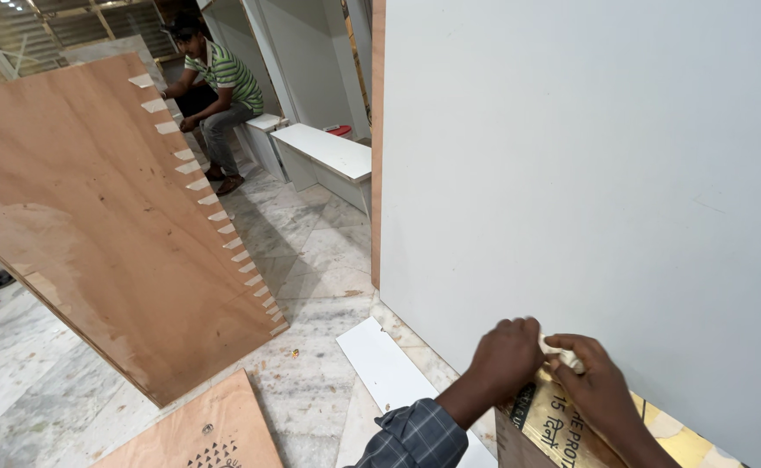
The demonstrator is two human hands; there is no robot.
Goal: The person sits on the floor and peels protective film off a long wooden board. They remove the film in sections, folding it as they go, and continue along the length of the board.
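Against white panel (588, 156) | left hand (506, 360), right hand (593, 381): grip pinching one pale wad (567, 355) | above gold box (562, 425)

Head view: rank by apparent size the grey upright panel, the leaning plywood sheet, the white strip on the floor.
1. grey upright panel, though nearness inflates it
2. leaning plywood sheet
3. white strip

A gold-and-black printed box (562, 425) stands bottom right against the white panel (588, 173).
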